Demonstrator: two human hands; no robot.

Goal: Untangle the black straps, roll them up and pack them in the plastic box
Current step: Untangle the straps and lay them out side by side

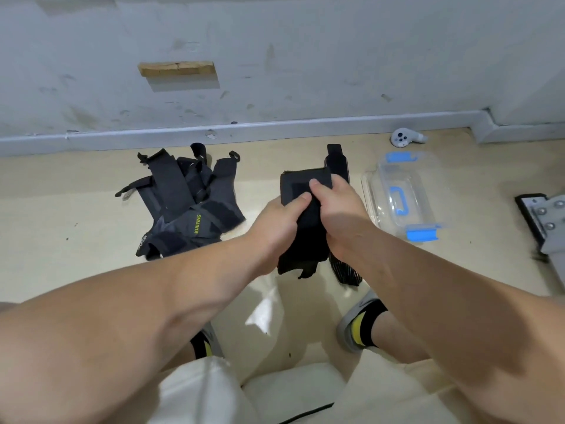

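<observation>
Both my hands hold one wide black strap (pixel 301 185) above the floor in the middle of the view. My left hand (pixel 279 223) grips its left side, thumb on top. My right hand (pixel 339 209) grips its right side, thumb pressed on the folded upper part. The strap's lower end hangs down below my hands. Another black strap (pixel 337 162) lies flat on the floor behind, partly hidden by my right hand. A tangled pile of black straps (pixel 186 200) lies to the left. The clear plastic box (pixel 400 194) with blue clips stands on the floor at the right.
A white controller (pixel 405 137) lies by the grey skirting at the back right. A grey metal bracket with bolts (pixel 547 218) sits at the right edge. My feet in grey shoes (pixel 357 322) are below the hands on the beige floor.
</observation>
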